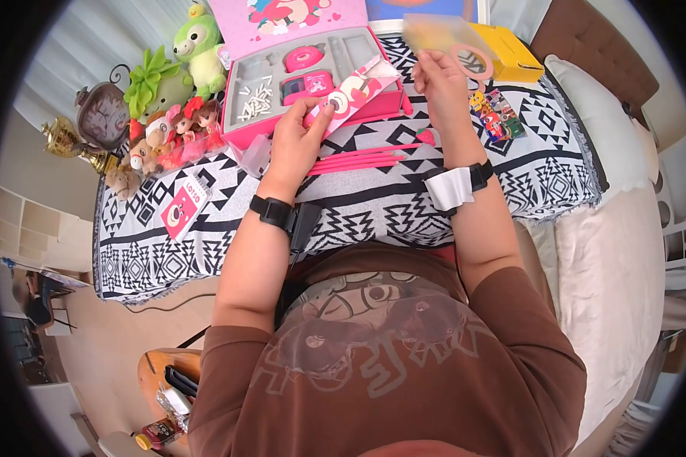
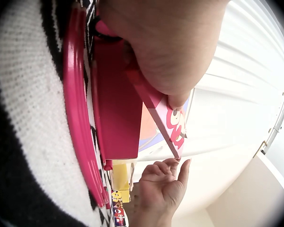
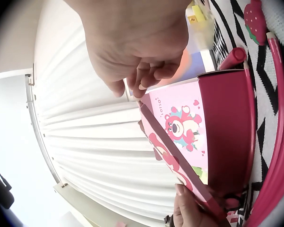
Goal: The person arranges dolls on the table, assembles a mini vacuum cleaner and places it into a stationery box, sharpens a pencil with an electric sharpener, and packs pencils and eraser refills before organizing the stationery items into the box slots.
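Note:
My left hand (image 1: 300,141) grips the lower end of a slim pink carton (image 1: 351,97) printed with a bear, thumb on its face. The carton slants up to the right, its far end flap open. My right hand (image 1: 443,87) is raised beside that end, fingers loosely bent with nothing visible in them; in the right wrist view its fingertips (image 3: 139,94) overlap the carton's tip. Below the carton stands the pink gift box (image 3: 227,132), lid raised, with a grey tray (image 1: 270,72) inside. Several pink pencils (image 1: 358,161) lie in front of it.
A strawberry-shaped piece (image 1: 426,136), a colourful printed pack (image 1: 498,116) and a yellow box (image 1: 514,57) are at the right. A Lotso notepad (image 1: 181,209) lies at the left front. Plush toys (image 1: 160,84), dolls, a clock (image 1: 103,114) and a trophy (image 1: 68,141) crowd the left.

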Demonstrator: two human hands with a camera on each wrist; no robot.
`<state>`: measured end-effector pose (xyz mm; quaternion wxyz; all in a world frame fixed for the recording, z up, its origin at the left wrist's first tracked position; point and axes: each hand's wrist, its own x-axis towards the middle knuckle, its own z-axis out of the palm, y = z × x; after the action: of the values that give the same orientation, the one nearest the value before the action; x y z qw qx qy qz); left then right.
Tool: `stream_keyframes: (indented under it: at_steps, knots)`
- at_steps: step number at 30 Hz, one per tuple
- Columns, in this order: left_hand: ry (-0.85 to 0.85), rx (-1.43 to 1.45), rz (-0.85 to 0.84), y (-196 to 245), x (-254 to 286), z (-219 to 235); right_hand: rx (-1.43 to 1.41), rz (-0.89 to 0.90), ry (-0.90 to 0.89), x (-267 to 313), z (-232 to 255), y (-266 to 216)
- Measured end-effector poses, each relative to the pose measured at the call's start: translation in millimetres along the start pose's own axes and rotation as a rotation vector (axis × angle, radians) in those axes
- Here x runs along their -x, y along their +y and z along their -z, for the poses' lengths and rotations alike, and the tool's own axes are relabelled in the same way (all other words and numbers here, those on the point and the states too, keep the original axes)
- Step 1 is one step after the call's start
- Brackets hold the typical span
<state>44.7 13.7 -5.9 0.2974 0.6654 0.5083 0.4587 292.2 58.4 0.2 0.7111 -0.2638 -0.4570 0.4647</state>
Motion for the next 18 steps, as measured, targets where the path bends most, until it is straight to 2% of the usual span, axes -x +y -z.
stream_keyframes:
  at_steps: [9,12,14,15,17,18]
  knots:
    - [0.081,0.088,-0.066,-18,-6,-4,0.118,0.009,-0.008,4,-5,-2]
    - [0.163,0.151,-0.154,-18,-7,-3,0.270,-0.080,-0.106,9,-10,-8]
    - [0.140,0.237,-0.053,-14,-5,0,0.649,-0.271,-0.358,15,-17,-10]
    - [0.143,0.237,-0.052,-14,-5,0,0.650,-0.271,-0.361,16,-16,-3]
    - [0.165,0.221,-0.099,-14,-6,0,0.841,-0.242,-0.606,19,-14,14]
    - [0.166,0.221,-0.098,-16,-7,-1,0.935,-0.275,-0.633,20,-13,14]
